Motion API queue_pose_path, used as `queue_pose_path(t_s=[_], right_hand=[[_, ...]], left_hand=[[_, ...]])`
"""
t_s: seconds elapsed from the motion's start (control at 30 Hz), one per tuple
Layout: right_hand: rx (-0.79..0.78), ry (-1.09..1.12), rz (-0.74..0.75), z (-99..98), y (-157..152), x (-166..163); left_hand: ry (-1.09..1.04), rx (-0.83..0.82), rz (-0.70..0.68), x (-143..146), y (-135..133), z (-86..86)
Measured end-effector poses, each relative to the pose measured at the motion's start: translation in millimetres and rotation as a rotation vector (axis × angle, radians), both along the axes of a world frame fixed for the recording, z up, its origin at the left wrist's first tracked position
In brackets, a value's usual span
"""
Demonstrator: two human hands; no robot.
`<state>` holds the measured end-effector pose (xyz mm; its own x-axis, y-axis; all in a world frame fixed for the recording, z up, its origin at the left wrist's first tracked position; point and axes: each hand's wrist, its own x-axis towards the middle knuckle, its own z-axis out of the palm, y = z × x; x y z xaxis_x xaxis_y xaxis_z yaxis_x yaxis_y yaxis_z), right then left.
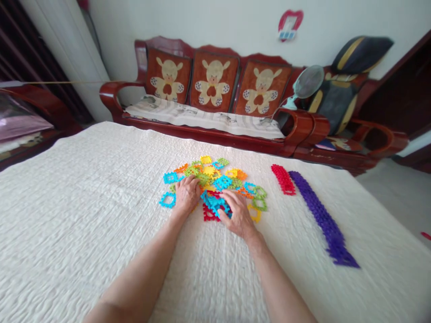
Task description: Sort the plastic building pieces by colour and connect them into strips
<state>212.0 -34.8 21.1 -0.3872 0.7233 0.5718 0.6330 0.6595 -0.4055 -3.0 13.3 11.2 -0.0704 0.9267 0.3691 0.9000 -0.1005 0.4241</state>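
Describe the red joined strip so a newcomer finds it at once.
On the white quilt, look right of the loose pile of coloured tiles. Two joined strips lie side by side. The red strip is the one nearer the pile, far shorter than the purple strip beside it.

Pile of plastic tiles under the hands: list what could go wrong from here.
1. Both the left hand and right hand rest on the loose pile of tiles; a sweep could scatter pieces across the quilted cover.
2. The red strip and purple strip lie just right of the pile; a stray forearm might knock them crooked or apart.
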Motion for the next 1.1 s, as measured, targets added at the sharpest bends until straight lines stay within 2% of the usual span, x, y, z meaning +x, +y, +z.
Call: queue_pose_path(t_s=[0.17,0.3,0.47,0.8,1.0,1.1], right_hand=[[-0.055,-0.041,-0.018,-5.5,8,4],[-0.009,0.027,-0.109,-12.7,17,10],[0.010,0.038,-0.095,-17.4,20,14],[-0.040,0.087,-0.082,-11.3,17,11],[-0.003,0.321,-0.210,-0.6,20,21],[0.007,0.265,-0.181,1.2,20,23]], left_hand=[[0.001,0.001,0.009,1,0,1.4],[-0.002,0.000,0.008,1,-1,4.0],[0.000,-0.011,0.010,2,0,4.8],[-0.031,-0.014,0.013,0,3,2.4],[-0.034,-0.011,0.015,0,4,1.5],[-0.038,-0.009,0.003,0,4,1.8]])
